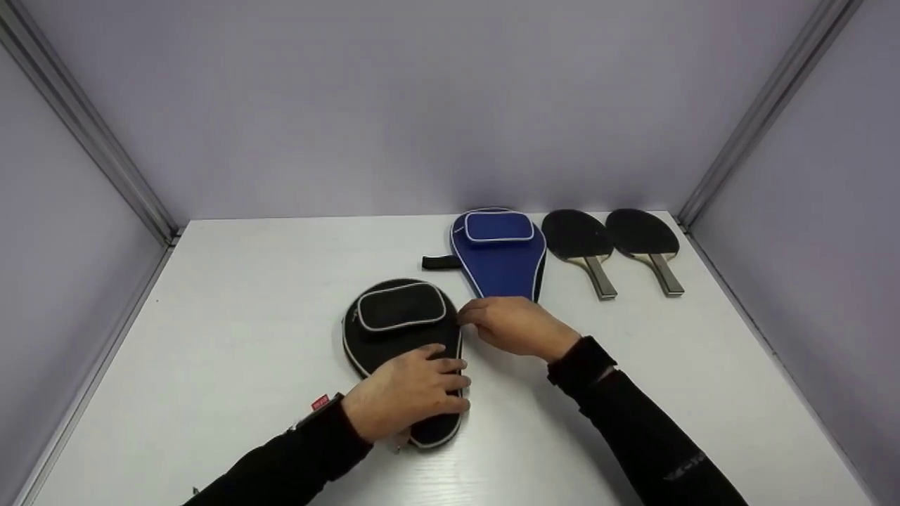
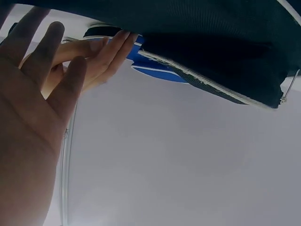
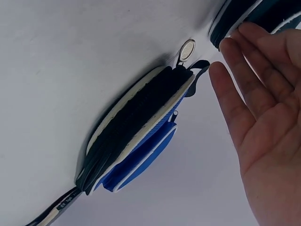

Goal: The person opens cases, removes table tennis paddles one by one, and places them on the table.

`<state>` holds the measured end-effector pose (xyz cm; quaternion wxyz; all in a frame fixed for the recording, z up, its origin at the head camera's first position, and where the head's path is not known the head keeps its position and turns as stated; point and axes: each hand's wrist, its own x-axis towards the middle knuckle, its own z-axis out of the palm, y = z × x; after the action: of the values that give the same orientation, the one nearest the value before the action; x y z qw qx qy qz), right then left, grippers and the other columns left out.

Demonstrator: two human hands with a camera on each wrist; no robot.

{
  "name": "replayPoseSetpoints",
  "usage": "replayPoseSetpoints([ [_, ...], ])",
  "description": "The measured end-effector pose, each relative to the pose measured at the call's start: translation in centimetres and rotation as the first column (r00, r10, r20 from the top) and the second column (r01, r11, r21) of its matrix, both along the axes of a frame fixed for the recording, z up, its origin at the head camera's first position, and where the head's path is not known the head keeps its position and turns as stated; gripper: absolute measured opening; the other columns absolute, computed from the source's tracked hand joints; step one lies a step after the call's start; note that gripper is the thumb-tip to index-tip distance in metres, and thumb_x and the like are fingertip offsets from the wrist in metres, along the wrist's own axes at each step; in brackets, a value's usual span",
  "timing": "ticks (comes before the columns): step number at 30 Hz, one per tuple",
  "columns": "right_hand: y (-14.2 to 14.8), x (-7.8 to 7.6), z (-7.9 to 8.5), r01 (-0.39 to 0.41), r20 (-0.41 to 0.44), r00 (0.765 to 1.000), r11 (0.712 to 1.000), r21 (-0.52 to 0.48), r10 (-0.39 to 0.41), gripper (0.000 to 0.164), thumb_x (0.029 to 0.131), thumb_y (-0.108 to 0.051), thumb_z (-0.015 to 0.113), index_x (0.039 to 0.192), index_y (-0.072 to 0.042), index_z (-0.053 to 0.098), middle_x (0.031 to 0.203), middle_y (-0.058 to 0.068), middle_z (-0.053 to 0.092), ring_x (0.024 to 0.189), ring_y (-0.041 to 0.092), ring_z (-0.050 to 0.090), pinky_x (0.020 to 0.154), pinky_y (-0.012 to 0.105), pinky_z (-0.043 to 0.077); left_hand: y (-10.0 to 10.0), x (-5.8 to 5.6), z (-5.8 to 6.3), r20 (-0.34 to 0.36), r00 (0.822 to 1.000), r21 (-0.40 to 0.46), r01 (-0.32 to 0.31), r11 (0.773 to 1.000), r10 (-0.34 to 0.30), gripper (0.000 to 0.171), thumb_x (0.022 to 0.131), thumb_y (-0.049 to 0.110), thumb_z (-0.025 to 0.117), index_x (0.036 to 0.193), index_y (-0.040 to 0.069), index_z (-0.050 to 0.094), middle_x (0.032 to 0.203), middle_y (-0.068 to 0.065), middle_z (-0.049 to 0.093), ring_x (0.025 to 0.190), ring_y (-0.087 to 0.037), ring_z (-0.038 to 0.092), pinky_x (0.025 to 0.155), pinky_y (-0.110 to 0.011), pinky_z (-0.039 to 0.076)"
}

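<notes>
A black table tennis bat case (image 1: 394,342) with white piping and a zipped front pocket lies on the table, its narrow end toward me. My left hand (image 1: 411,390) rests across the narrower part of this case, fingers spread and fairly straight. At the case's right edge is my right hand (image 1: 517,325), its thumb and forefinger pinching the rim. Whatever lies between those fingertips is hidden. In the right wrist view, the other fingers (image 3: 230,89) of that hand stretch out beside the case. Behind the right hand lies a blue bat case (image 1: 499,263) with a similar pocket.
Two black bats (image 1: 576,235) with pale wooden handles lie side by side at the back right of the white table (image 1: 232,337). A black strap (image 1: 441,263) sticks out left of the blue case. Grey panels (image 1: 422,105) enclose the back and sides.
</notes>
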<state>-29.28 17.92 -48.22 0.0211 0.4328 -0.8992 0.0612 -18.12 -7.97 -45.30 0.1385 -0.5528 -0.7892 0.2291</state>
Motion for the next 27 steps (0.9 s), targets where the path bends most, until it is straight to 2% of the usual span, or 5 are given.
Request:
replayPoseSetpoints([
  [5, 0.6, -0.1, -0.1, 0.007, -0.012, 1.0, 1.0, -0.022, -0.007, 0.035, 0.11, -0.003, 0.067, 0.138, -0.01, 0.086, 0.141, 0.005, 0.086, 0.13, 0.025, 0.085, 0.107, 0.045, 0.072, -0.8, -0.4, -0.5, 0.032, 0.999, 0.087, 0.035, 0.996, -0.038, 0.091, 0.053, 0.056, 0.113, 0.135, 0.042, 0.076, 0.145, 0.018, 0.079, 0.148, -0.009, 0.07, 0.128, -0.035, 0.057],
  [9, 0.9, 0.0, -0.4, 0.003, -0.018, 1.0, 1.0, -0.025, -0.004, 0.034, 0.109, -0.002, 0.068, 0.137, -0.01, 0.086, 0.139, 0.005, 0.087, 0.128, 0.025, 0.085, 0.105, 0.043, 0.072, -1.3, -0.7, -1.0, 0.008, 0.997, 0.154, 0.078, 0.985, -0.08, 0.092, 0.046, 0.065, 0.104, 0.13, 0.039, 0.075, 0.137, 0.016, 0.08, 0.139, -0.009, 0.074, 0.125, -0.033, 0.059],
  [21, 1.2, 0.3, -1.2, -0.08, -0.031, 0.996, 0.996, -0.033, 0.079, 0.036, 0.109, -0.002, 0.07, 0.142, -0.009, 0.084, 0.146, 0.007, 0.084, 0.134, 0.025, 0.083, 0.111, 0.041, 0.07, -2.2, -1.3, -1.4, -0.069, 0.99, 0.205, 0.133, 0.97, -0.121, 0.077, 0.061, 0.072, 0.091, 0.125, 0.035, 0.072, 0.132, 0.015, 0.077, 0.135, -0.01, 0.071, 0.131, -0.033, 0.055],
  [25, 1.2, 0.4, -1.5, -0.101, -0.044, 0.994, 0.994, -0.037, 0.099, 0.037, 0.107, 0.001, 0.071, 0.14, -0.01, 0.085, 0.146, 0.006, 0.084, 0.134, 0.023, 0.083, 0.108, 0.04, 0.071, -2.4, -1.4, -1.3, -0.084, 0.988, 0.202, 0.145, 0.969, -0.13, 0.085, 0.052, 0.074, 0.094, 0.123, 0.033, 0.071, 0.131, 0.015, 0.075, 0.133, -0.01, 0.07, 0.133, -0.035, 0.053],
  [27, 1.2, 0.5, -1.5, -0.117, -0.045, 0.992, 0.993, -0.034, 0.116, 0.036, 0.106, 0.001, 0.071, 0.138, -0.01, 0.085, 0.146, 0.005, 0.084, 0.133, 0.022, 0.083, 0.107, 0.039, 0.071, -2.5, -1.4, -1.2, -0.093, 0.986, 0.201, 0.155, 0.967, -0.138, 0.08, 0.057, 0.073, 0.093, 0.122, 0.033, 0.071, 0.13, 0.015, 0.074, 0.131, -0.009, 0.07, 0.133, -0.035, 0.053],
])
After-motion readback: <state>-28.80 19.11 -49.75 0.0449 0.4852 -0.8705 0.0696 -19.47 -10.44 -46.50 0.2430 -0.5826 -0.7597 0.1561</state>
